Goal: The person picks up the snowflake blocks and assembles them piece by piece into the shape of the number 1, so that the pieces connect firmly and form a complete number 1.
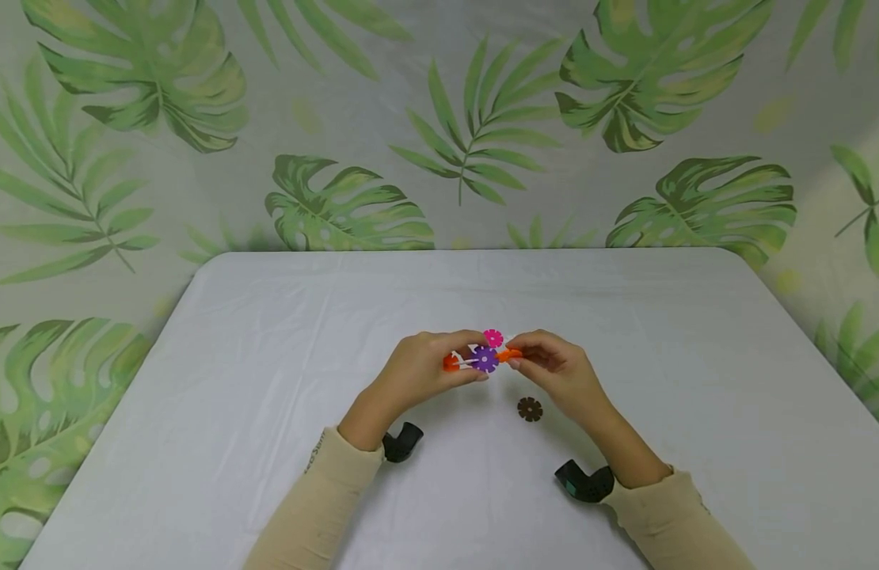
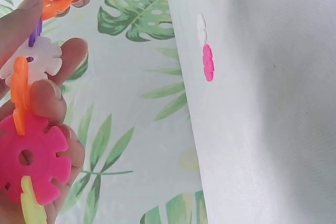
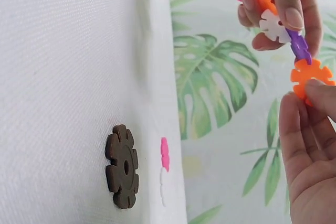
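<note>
My left hand point(image 1: 421, 366) grips a chain of slotted plastic flower discs joined edge to edge. In the left wrist view a yellow disc point(image 2: 32, 203), a pink disc point(image 2: 47, 150), an orange disc point(image 2: 20, 90) and a white disc point(image 2: 47, 59) run along that hand. The purple disc point(image 1: 485, 359) follows the white one. At the chain's right end, another orange disc point(image 3: 307, 71) meets the purple disc's edge, pinched between the thumb and fingers of my right hand point(image 1: 564, 374). Both hands are raised above the table; how deep the slots sit together is too small to tell.
A brown disc point(image 1: 530, 409) lies on the white-covered table point(image 1: 304, 475) below my right hand. Beyond the hands lie a loose pink disc point(image 1: 492, 338) and a white disc point(image 2: 201, 29) beside it. A leaf-patterned backdrop point(image 1: 482, 222) stands behind the table.
</note>
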`<move>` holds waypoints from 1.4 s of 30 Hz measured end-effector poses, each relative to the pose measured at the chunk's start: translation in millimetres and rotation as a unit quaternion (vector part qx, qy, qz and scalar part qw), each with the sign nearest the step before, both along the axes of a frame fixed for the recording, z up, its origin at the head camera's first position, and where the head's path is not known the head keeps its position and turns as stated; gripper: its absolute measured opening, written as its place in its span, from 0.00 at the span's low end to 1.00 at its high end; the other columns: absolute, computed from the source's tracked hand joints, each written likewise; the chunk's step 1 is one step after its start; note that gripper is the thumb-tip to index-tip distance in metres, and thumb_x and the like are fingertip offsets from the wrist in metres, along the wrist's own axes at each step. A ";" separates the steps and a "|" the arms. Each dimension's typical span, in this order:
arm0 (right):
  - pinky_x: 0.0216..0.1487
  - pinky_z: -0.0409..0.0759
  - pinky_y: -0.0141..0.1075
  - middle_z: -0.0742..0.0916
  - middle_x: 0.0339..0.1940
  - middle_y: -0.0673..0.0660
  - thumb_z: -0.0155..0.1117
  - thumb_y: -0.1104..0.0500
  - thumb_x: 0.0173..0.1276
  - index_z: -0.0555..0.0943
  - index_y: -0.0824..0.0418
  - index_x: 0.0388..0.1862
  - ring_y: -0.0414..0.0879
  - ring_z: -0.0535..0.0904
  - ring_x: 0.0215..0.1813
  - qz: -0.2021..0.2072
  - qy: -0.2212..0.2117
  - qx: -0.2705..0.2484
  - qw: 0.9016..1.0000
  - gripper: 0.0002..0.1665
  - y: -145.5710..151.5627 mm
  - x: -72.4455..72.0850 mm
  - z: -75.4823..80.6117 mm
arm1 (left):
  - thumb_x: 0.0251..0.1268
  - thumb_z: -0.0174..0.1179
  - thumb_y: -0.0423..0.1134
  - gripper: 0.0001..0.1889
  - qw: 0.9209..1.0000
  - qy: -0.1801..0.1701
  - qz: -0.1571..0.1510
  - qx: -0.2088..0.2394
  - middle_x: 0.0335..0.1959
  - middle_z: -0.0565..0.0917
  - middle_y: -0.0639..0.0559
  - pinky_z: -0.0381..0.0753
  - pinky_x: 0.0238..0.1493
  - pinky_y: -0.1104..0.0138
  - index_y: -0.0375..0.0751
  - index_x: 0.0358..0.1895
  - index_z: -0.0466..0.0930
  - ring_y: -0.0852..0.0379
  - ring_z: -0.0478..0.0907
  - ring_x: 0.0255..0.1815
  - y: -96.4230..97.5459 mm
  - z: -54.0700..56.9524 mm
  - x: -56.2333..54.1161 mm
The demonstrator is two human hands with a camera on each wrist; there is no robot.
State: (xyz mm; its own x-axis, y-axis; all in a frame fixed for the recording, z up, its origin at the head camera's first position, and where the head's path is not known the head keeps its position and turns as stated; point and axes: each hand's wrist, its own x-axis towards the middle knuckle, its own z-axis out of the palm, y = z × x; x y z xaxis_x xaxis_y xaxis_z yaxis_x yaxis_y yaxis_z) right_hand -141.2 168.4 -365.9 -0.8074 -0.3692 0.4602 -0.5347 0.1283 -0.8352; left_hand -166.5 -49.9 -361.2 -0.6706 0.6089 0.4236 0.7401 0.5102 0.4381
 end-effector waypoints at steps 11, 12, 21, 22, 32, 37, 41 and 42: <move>0.40 0.78 0.34 0.82 0.34 0.62 0.61 0.76 0.55 0.78 0.70 0.37 0.48 0.80 0.37 -0.016 -0.015 -0.039 0.999 0.10 5.4 -8.2 -16.6 | 0.48 0.68 0.47 0.21 1.000 0.003 0.002 0.008 0.33 0.83 0.58 0.68 0.24 0.75 0.48 0.48 0.78 0.68 0.75 0.27 -0.4 0.1 0.1; 0.40 0.78 0.34 0.82 0.34 0.62 0.61 0.76 0.55 0.78 0.70 0.37 0.47 0.80 0.37 -0.014 -0.013 -0.041 0.999 0.10 5.4 -8.1 -16.6 | 0.48 0.68 0.47 0.21 1.000 0.001 0.001 0.008 0.33 0.83 0.58 0.68 0.24 0.75 0.48 0.47 0.78 0.68 0.76 0.27 -0.4 0.4 0.3; 0.40 0.78 0.34 0.83 0.34 0.62 0.60 0.77 0.55 0.79 0.72 0.36 0.47 0.80 0.38 -0.005 -0.007 -0.058 0.998 0.09 6.4 -6.9 -15.7 | 0.48 0.67 0.46 0.20 1.000 -0.004 -0.010 0.011 0.33 0.83 0.57 0.71 0.28 0.74 0.46 0.47 0.79 0.64 0.78 0.30 1.7 0.9 1.2; 0.40 0.78 0.34 0.83 0.34 0.61 0.60 0.77 0.55 0.79 0.72 0.36 0.46 0.80 0.38 -0.007 -0.007 -0.057 0.998 0.09 6.4 -6.9 -15.7 | 0.48 0.68 0.46 0.20 1.000 -0.002 -0.010 0.012 0.33 0.83 0.57 0.71 0.28 0.74 0.47 0.47 0.79 0.64 0.78 0.30 1.7 0.6 1.0; 0.41 0.77 0.36 0.84 0.35 0.62 0.62 0.75 0.54 0.80 0.72 0.35 0.45 0.81 0.39 -0.024 -0.024 -0.051 0.998 0.08 4.6 -6.5 -16.8 | 0.46 0.68 0.45 0.20 1.000 -0.003 -0.013 0.028 0.33 0.83 0.57 0.71 0.28 0.74 0.46 0.46 0.80 0.63 0.78 0.32 1.0 -0.7 1.1; 0.41 0.77 0.35 0.84 0.34 0.63 0.61 0.77 0.54 0.80 0.72 0.35 0.44 0.81 0.38 -0.032 -0.017 -0.042 0.998 0.10 3.7 -6.0 -17.2 | 0.45 0.68 0.45 0.21 1.000 0.002 -0.011 0.026 0.34 0.84 0.57 0.70 0.27 0.75 0.46 0.46 0.81 0.64 0.78 0.32 1.0 -0.6 0.8; 0.40 0.77 0.34 0.83 0.33 0.66 0.60 0.80 0.51 0.80 0.74 0.35 0.41 0.81 0.38 -0.040 -0.007 -0.038 0.998 0.11 2.5 -5.0 -16.1 | 0.45 0.68 0.45 0.22 1.000 0.004 -0.009 0.024 0.34 0.84 0.57 0.69 0.26 0.76 0.45 0.47 0.81 0.66 0.77 0.30 1.2 -0.3 1.2; 0.40 0.77 0.33 0.83 0.33 0.67 0.60 0.80 0.51 0.80 0.75 0.34 0.41 0.81 0.37 -0.042 -0.003 -0.036 0.998 0.11 1.2 -3.4 -13.2 | 0.45 0.69 0.45 0.22 1.000 0.004 -0.009 0.025 0.34 0.84 0.57 0.69 0.26 0.76 0.44 0.47 0.81 0.67 0.76 0.29 1.2 -0.3 1.3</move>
State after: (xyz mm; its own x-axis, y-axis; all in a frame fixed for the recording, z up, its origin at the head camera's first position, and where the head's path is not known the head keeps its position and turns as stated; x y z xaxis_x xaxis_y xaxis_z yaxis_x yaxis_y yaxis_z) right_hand -144.7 169.6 -379.1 -0.8372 -0.2666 0.4776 -0.5192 0.1127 -0.8472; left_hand -165.2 -48.7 -361.5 -0.6569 0.5986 0.4584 0.7519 0.4749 0.4573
